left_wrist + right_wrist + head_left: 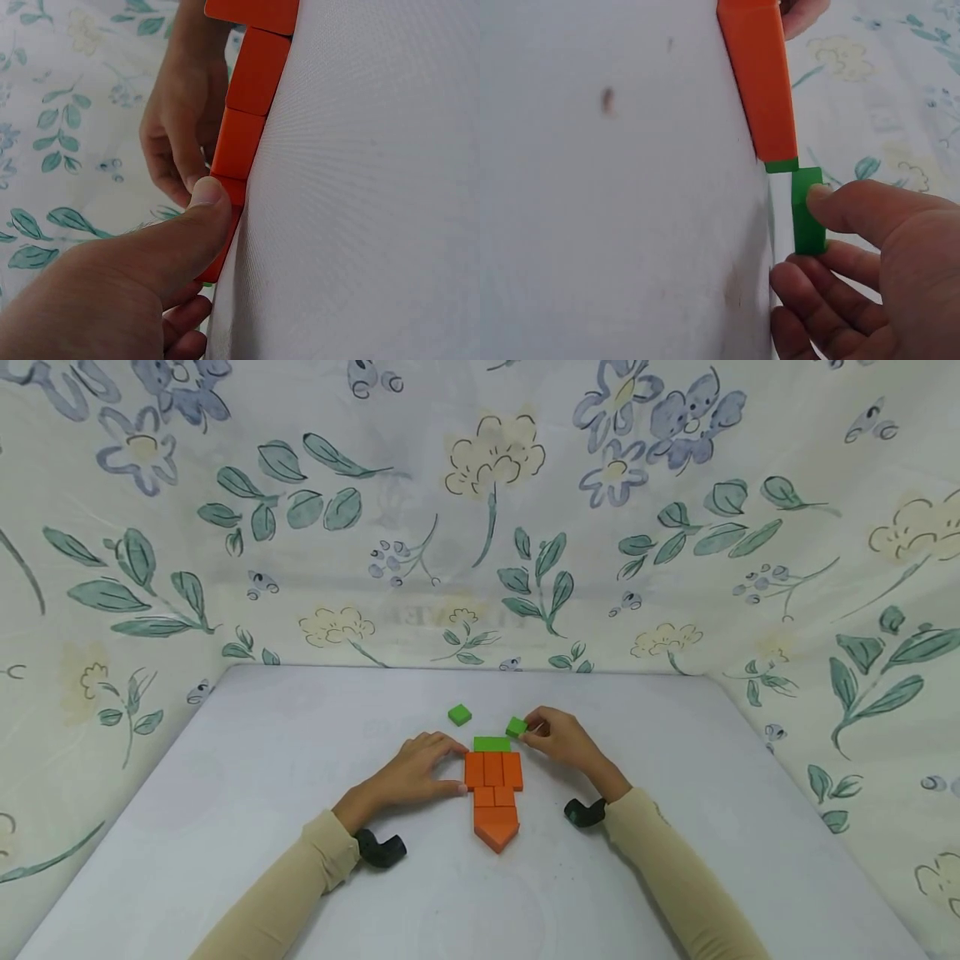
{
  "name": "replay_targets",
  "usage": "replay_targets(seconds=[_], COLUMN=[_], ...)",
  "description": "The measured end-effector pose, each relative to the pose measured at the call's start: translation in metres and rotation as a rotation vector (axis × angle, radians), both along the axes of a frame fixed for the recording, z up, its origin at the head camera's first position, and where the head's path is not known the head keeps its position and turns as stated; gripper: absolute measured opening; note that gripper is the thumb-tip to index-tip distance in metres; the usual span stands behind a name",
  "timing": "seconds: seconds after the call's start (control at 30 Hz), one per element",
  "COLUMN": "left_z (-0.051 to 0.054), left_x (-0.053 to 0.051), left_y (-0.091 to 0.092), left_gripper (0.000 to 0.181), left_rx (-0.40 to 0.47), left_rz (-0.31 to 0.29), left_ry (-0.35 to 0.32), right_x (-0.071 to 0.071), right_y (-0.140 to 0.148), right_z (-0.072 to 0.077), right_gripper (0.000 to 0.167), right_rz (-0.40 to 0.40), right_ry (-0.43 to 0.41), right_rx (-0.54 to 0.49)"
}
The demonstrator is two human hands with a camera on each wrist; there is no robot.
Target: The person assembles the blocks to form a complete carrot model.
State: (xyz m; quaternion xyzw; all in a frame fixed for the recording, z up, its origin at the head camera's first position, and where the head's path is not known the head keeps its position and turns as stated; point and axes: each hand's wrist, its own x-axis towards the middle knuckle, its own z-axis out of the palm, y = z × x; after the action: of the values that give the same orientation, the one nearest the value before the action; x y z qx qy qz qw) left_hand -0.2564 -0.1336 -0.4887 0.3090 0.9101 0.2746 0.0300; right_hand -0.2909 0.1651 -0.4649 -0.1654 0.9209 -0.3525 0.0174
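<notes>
Orange blocks (492, 770) lie on the white table, joined into a flat shape with a pointed near end. A green strip (492, 744) sits against their far edge. My left hand (416, 770) is at the left side of the wide orange row, its thumb touching an orange block (238, 142) and its index fingertip by the far corner. Beyond the strip's right end, my right hand (564, 742) pinches a small green block (808, 214) between thumb and fingers, slightly apart from the strip. Another small green block (460, 715) lies alone, beyond the strip to the left.
Dark curved devices stick out at both wrists, one at the left (381, 850) and one at the right (584, 813). Floral cloth (420, 593) surrounds the white tabletop (300, 718) at the back and sides.
</notes>
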Motion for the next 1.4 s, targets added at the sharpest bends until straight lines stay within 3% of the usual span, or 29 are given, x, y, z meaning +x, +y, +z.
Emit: replay_targets(seconds=[0.37,0.83,1.4], left_z=[0.001,0.0033,-0.0006], left_x=[0.0031,0.0026,0.0003], left_y=[0.0004,0.0,0.0004], left_gripper=[0.062,0.061,0.062], left_rx=[0.011,0.021,0.014], left_rz=[-0.007,-0.018,-0.015], left_ry=[0.001,0.017,0.014], right_x=[0.0018,0.0039,0.003], right_y=[-0.0055,-0.0035,-0.0044], right_z=[-0.0077,-0.0071,-0.0108], right_gripper=[0.028,0.027,0.029], right_rz=[0.003,0.015,-0.008], right_ry=[0.035,0.055,0.029], right_rx=[0.027,0.02,0.032])
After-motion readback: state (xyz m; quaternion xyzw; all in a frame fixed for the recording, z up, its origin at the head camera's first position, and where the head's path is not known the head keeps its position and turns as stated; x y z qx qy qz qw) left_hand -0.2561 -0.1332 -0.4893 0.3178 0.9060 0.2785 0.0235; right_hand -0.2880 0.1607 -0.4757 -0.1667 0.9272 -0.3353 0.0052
